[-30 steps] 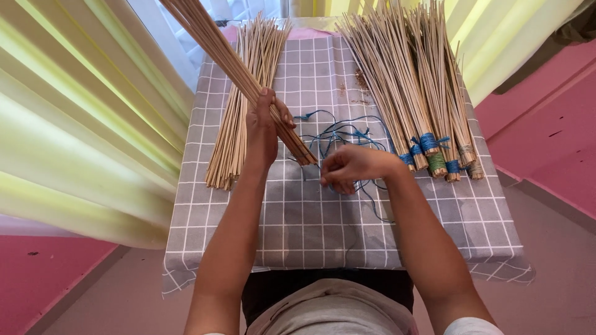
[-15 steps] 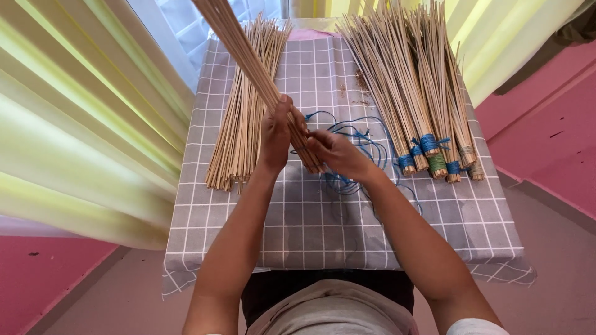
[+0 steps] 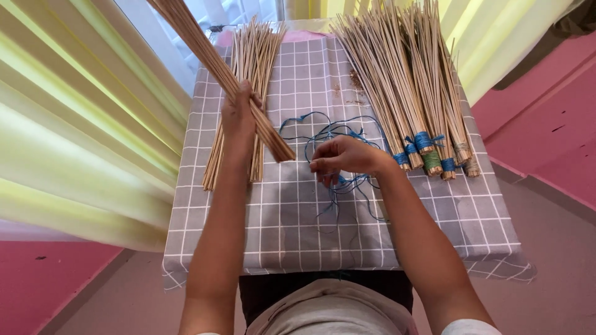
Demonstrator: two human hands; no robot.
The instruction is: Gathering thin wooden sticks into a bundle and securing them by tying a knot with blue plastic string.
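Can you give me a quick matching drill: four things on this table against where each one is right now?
Things:
1. Lifted stick bundle
2. Loose stick pile
3. Blue string
4. Tied stick bundles

Places:
A. Flat on the grey checked cloth at its right side, ends wrapped with blue and green cord
B. Gripped in the left hand, slanting up toward the window
C. Tangled at the cloth's middle, pinched by the right hand
D. Flat on the cloth at its left side, under the left hand

Pairs: 1-B, 2-D, 3-C, 4-A
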